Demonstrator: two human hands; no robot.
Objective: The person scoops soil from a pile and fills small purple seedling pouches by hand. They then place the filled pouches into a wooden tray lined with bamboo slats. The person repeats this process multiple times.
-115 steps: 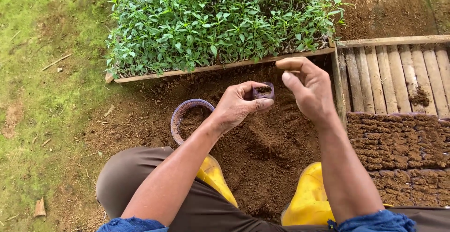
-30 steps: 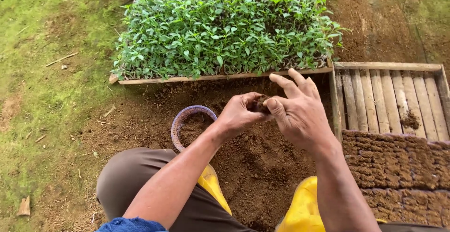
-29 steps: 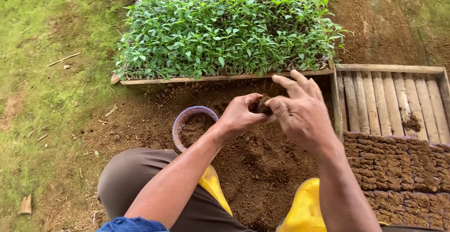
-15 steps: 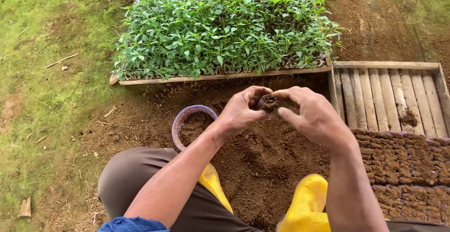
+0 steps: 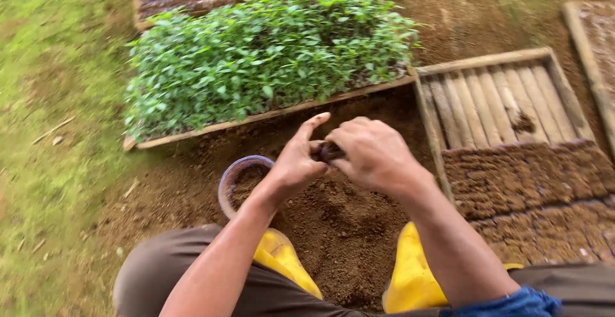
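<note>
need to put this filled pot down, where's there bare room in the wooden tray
The far half of the slatted tray is bare bar one soil clump. Its near half is packed with soil-filled pots. The seedling tray is full.

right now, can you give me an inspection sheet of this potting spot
surface: loose brown soil heap on bare ground, between two yellow boots.
job's things: small soil-filled pot, mostly hidden, pinched between both hands; wooden slatted tray at right, its near part packed with filled soil pots.
clutter: round mesh basket holding soil, left of the heap.
grippers: left hand cradles the pot; right hand closed over its top, fingers curled.
cables: nothing seen.
surroundings: tray of green seedlings ahead; grass at left; view blurred.
</note>
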